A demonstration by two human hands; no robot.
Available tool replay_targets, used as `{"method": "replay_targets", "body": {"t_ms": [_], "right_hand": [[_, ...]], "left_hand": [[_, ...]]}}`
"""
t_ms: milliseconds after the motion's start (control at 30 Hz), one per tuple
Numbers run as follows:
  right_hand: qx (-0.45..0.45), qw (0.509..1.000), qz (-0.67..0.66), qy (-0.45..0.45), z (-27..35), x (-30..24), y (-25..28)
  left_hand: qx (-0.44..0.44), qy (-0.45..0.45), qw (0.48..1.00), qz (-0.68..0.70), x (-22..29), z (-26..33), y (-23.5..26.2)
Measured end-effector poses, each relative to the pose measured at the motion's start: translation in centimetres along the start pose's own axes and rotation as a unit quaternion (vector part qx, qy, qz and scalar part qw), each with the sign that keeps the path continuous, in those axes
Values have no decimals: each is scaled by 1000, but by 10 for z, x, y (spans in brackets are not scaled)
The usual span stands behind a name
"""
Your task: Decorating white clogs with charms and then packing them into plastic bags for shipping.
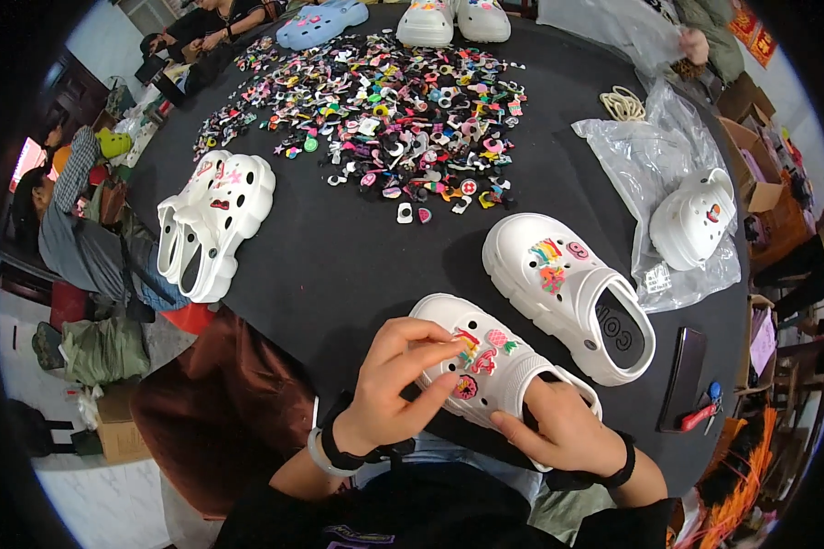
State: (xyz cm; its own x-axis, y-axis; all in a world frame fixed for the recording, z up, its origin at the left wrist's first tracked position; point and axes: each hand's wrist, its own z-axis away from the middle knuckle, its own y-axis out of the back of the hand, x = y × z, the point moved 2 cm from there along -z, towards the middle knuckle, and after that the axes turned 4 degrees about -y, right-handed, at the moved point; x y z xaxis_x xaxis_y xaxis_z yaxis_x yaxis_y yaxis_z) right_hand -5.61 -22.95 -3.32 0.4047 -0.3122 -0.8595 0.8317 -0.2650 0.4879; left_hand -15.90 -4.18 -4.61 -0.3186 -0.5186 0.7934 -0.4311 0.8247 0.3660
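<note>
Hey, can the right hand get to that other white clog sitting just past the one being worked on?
Probably yes. The right hand rests on the near clog, and the other white clog lies right beyond it with only bare table between.

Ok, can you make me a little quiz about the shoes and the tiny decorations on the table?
1. True or false: the left hand presses on the front of the white clog while the right hand steadies it.
2. Where is the pile of charms? A) beyond the clogs B) on the floor
3. What does the clear plastic bag hold?

Key: 1 true. 2 A. 3 A white clog.
</note>
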Motion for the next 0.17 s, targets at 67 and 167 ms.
{"method": "replay_targets", "body": {"t_ms": [67, 167], "right_hand": [[5, 1000, -14, 4, 0, 1, -2], [14, 1000, -5, 19, 1, 4, -4]], "left_hand": [[-24, -65, 991, -113, 4, 2, -2], [-30, -82, 988, -126, 6, 8, -4]]}}
